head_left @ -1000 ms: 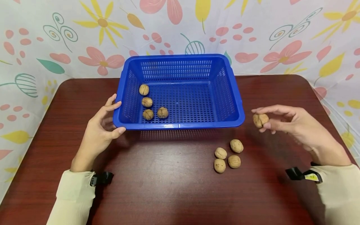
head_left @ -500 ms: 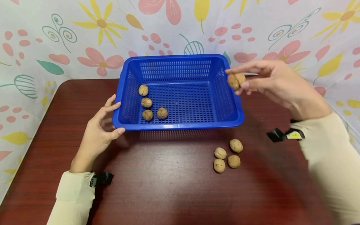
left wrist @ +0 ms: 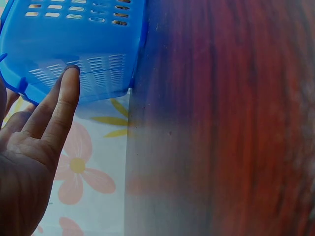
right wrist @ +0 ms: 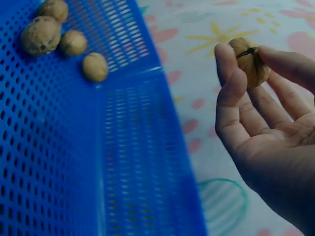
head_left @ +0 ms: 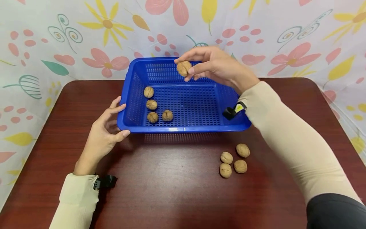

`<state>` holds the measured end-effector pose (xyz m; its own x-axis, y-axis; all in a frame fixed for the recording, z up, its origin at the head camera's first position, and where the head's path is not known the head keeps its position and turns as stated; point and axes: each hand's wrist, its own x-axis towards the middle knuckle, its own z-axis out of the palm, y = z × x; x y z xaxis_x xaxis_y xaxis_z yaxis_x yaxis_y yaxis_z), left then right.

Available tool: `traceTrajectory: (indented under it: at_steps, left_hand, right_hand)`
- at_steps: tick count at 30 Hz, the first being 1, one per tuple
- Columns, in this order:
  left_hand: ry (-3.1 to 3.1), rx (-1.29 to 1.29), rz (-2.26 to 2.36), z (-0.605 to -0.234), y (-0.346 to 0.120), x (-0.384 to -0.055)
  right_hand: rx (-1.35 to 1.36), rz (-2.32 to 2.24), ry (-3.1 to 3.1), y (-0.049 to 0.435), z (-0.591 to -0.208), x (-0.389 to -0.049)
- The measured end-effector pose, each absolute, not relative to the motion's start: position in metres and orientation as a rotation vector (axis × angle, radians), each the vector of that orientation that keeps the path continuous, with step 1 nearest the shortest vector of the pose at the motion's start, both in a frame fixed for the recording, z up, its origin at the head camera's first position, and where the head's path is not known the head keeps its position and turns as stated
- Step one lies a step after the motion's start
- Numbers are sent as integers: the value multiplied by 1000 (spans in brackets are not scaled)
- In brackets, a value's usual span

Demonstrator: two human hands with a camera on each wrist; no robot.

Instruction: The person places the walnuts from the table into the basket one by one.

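In the head view, a blue slotted plastic basket [head_left: 183,128] stands at the back of the table. My left hand [head_left: 101,135] spans its front left corner, thumb on the front rim and fingertips at the left rim. The left wrist view shows straight fingers [left wrist: 64,105] beside the basket's outer wall. My right hand [head_left: 220,66] pinches a walnut [head_left: 184,68] between thumb and fingers, above the basket's back part. Several walnuts [head_left: 152,105] lie inside along the left, one of them [head_left: 167,115] slightly right of the others. The right wrist view shows the pinched walnut [right wrist: 250,61] up close.
Several loose walnuts [head_left: 240,166] sit in a cluster on the dark red-brown table [head_left: 171,190], in front of the basket's right end. Behind the table hangs a white cloth [head_left: 85,35] with printed flowers. The right forearm crosses over the basket's right end.
My right hand has carried the walnut from the table's right side up and leftward over the basket. The left hand and the other walnuts keep their places; the view shifts slightly.
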<state>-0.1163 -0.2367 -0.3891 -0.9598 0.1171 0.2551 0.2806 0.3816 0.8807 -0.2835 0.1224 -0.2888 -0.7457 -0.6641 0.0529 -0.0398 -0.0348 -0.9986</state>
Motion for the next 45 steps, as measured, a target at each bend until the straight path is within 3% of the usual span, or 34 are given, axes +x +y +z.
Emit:
traceTrajectory:
  at_steps: [14,30,45]
  left_hand:
    - [-2451,-360,-1654,-392,-236,-118]
    - [-2470,-350,-1626,-394,-237,-119]
    - [-2466,-350,-1629,-394,-236,-119]
  right_hand:
    - [-719,-1579,1807,74,-332,-315]
    - [-662,-1231,1880,56,-371,-318]
    - [-651,-1167,1934,52,-378,-316]
